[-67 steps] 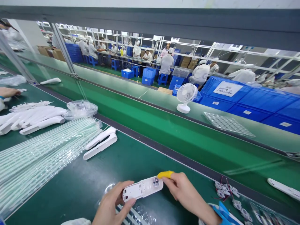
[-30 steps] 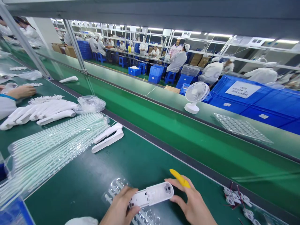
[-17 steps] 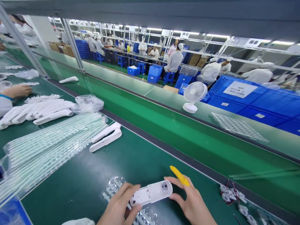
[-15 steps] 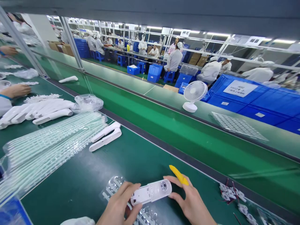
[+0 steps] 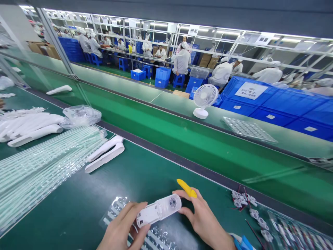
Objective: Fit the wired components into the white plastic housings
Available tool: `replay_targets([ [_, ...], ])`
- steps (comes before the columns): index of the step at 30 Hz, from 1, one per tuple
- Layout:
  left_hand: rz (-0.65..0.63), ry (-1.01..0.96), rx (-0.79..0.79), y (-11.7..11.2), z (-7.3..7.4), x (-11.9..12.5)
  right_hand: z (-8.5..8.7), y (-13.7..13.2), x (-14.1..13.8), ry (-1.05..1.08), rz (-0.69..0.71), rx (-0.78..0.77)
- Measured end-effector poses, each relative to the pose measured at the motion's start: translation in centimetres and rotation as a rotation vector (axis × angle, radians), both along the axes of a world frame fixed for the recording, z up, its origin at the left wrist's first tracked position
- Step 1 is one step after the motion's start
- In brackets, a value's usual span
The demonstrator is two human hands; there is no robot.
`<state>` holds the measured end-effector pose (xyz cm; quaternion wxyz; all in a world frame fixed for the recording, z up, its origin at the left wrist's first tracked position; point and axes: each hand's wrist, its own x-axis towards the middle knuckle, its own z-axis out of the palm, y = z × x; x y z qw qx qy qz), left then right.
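A white oblong plastic housing (image 5: 159, 210) is held just above the green bench, its open inner side facing up. Its right end has a round recess with dark spots. My left hand (image 5: 124, 225) pinches the left end between thumb and fingers. My right hand (image 5: 201, 215) grips the rounded right end with thumb and index finger; a yellow finger cot (image 5: 186, 188) covers another finger, which points outward. Under the housing lies a clear plastic sheet (image 5: 118, 205) with pale strips, partly hidden by my left hand.
Two white handle-shaped shells (image 5: 105, 157) lie left of centre, beside bagged pale strips (image 5: 52, 163). More white shells (image 5: 33, 128) are piled far left. Small wired parts (image 5: 243, 199) sit right. A white fan (image 5: 205, 99) stands beyond the green channel (image 5: 169, 128), near blue crates (image 5: 244, 104).
The camera view has turned to the right, so the bench items appear further left. Both hands keep hold of the housing, with little change in its tilt.
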<state>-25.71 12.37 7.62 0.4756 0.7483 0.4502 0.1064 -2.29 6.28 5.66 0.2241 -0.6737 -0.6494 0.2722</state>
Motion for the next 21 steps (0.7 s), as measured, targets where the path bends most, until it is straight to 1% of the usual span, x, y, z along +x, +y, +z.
replay_targets([
  [2,0.053,0.077,-0.008,0.6,-0.1,-0.7,0.4,0.8,0.6,-0.042,-0.029,0.036],
  [4,0.124,0.192,0.027,1.3,-0.4,-2.0,0.9,2.7,2.0,-0.142,-0.138,0.058],
  [6,0.174,0.317,0.086,1.8,-0.9,-3.5,1.2,5.4,3.9,-0.249,-0.271,0.051],
  [9,0.206,0.435,0.109,1.9,-1.7,-5.0,1.2,9.8,7.0,-0.326,-0.369,0.047],
  [12,0.214,0.446,0.082,1.5,-2.1,-5.2,0.9,12.7,9.0,-0.408,-0.397,0.029],
  [14,0.222,0.428,0.056,1.4,-2.1,-4.9,1.1,13.4,9.5,-0.449,-0.385,0.021],
  [16,0.224,0.394,0.045,1.5,-2.1,-4.5,1.6,13.3,9.1,-0.483,-0.377,0.038],
  [18,0.225,0.302,0.04,1.6,-2.0,-4.1,2.4,12.3,7.4,-0.502,-0.369,0.083],
  [20,0.237,0.135,-0.024,1.6,-2.0,-3.7,3.0,10.4,4.1,-0.475,-0.31,0.138],
  [21,0.246,0.036,-0.079,1.6,-2.0,-3.5,3.2,9.3,2.1,-0.436,-0.248,0.15],
])
